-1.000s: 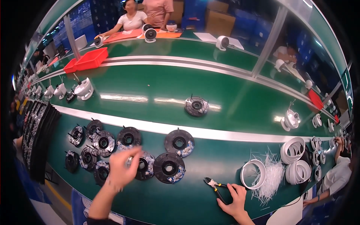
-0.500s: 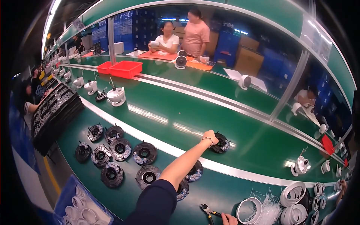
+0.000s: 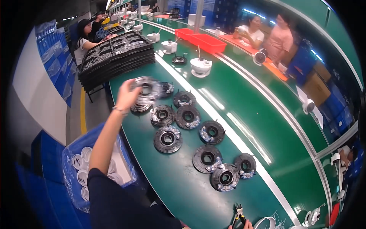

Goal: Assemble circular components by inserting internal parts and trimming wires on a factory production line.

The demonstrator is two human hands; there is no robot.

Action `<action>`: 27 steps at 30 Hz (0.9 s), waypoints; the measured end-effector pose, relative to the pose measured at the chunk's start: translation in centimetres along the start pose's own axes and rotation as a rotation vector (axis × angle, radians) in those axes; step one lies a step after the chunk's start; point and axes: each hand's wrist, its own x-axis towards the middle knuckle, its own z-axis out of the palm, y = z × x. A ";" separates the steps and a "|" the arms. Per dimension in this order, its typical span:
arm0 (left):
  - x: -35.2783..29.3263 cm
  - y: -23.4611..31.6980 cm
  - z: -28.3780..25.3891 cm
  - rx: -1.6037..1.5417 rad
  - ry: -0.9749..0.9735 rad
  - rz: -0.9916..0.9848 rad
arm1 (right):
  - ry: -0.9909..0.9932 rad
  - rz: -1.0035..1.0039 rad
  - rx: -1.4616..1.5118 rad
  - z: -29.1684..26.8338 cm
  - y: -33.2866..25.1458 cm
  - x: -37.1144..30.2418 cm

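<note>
A round part (image 3: 149,91), blurred, was at about ten o'clock from the middle of the view. The left hand (image 3: 127,94) was clamped on its rim, at the nine o'clock side. Below it another black disc (image 3: 141,108) was partly covered; I could not tell whether the two were touching.

The two hands were well apart. The right hand (image 3: 248,224), mostly cut off by the lower edge at five o'clock, held the pliers (image 3: 239,214) by their black and yellow handles, with the tip pointing to twelve o'clock. A white ring (image 3: 265,223), also cut off, was just beside this hand.

More black discs (image 3: 188,116) with small circuit boards lay on the green counter (image 3: 194,198). Three of them (image 3: 225,177) were grouped close together at about five o'clock.

Farther out, a stack of black trays (image 3: 118,63) stood between ten and eleven o'clock, and a blue-lined box (image 3: 131,173) with white rings (image 3: 82,177) was at eight o'clock. Between twelve and one o'clock there were a white dome-shaped unit (image 3: 200,67) and, behind it, red bins (image 3: 207,43). Two people (image 3: 281,40) were between one and two o'clock.
</note>
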 end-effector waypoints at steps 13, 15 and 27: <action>-12.1 -6.3 -4.7 -0.300 -0.157 -0.456 | -0.008 -0.105 -0.117 -0.5 -1.1 0.5; -12.8 -6.0 -4.3 -0.235 -0.122 -0.400 | -0.012 -0.101 -0.123 -1.0 -1.1 0.0; -25.9 -20.5 -18.0 0.497 -0.048 -0.387 | 0.211 -0.297 -0.302 -0.8 -6.9 -0.3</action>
